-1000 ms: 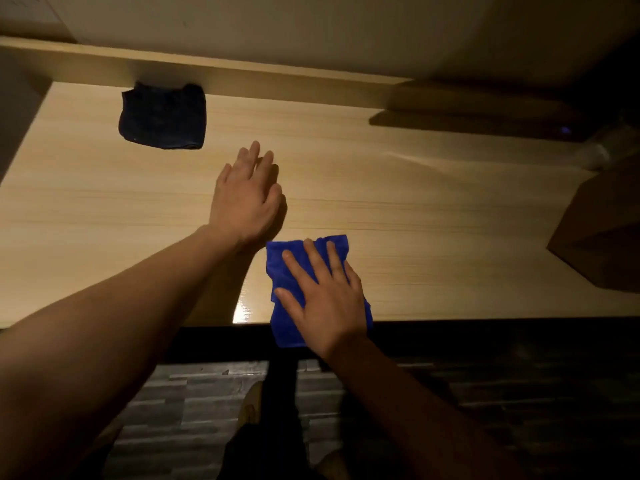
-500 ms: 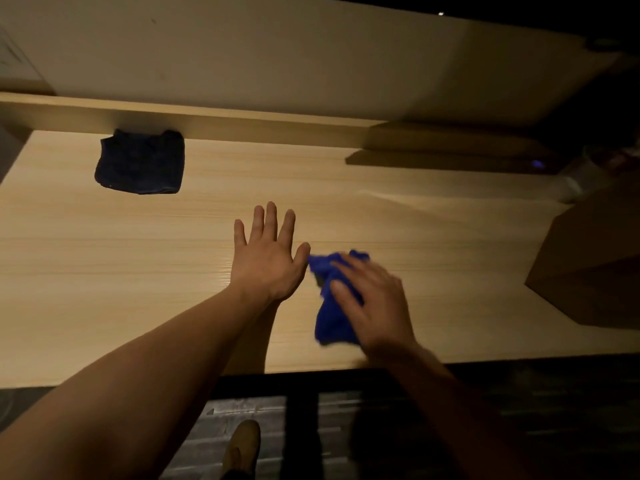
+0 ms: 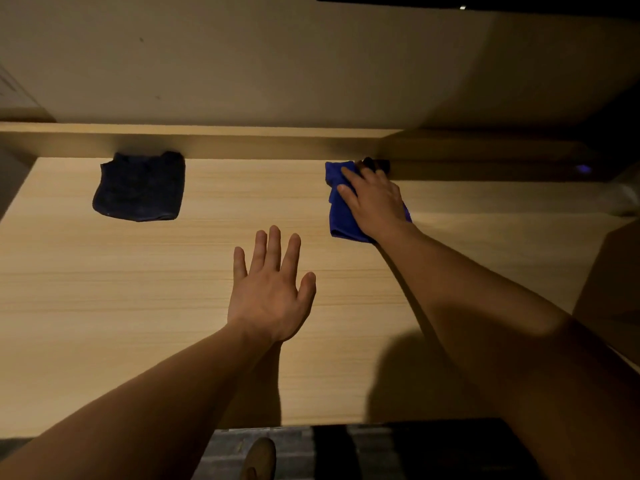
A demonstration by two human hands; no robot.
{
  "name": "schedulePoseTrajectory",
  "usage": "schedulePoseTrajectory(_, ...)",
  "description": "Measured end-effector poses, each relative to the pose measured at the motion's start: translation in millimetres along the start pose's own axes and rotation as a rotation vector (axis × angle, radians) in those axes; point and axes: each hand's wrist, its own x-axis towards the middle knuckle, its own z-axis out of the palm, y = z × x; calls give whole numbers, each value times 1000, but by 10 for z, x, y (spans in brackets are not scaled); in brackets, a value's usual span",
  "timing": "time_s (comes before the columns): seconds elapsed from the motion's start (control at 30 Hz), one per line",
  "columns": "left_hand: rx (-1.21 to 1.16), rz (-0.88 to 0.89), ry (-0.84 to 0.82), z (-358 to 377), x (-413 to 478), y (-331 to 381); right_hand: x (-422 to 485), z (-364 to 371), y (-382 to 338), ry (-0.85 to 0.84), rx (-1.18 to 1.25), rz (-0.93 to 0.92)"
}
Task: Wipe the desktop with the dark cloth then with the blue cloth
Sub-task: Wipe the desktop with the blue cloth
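Blue cloth (image 3: 341,209) under the right hand (image 3: 375,202) has slid to the desktop's (image 3: 104,306) back edge.

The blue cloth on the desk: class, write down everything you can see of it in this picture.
The bright blue, soft-looking fabric cloth lies crumpled and partly folded on the pale wood-grain desktop, far from the person and close to the raised back ledge. The right hand presses flat on it, fingers spread, covering most of its middle and right side. Only its left edge, its top corner and a sliver at the right show. It lies well apart from the dark navy cloth.
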Motion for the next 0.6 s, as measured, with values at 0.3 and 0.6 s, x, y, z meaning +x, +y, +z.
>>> schedulePoseTrajectory(0.3,26,-18,-17,16,16,-6,43,86,48,-98,-112,-12)
schedulePoseTrajectory(0.6,27,-7,-2,8,49,-38,-708,179,75,-83,-85,-8)
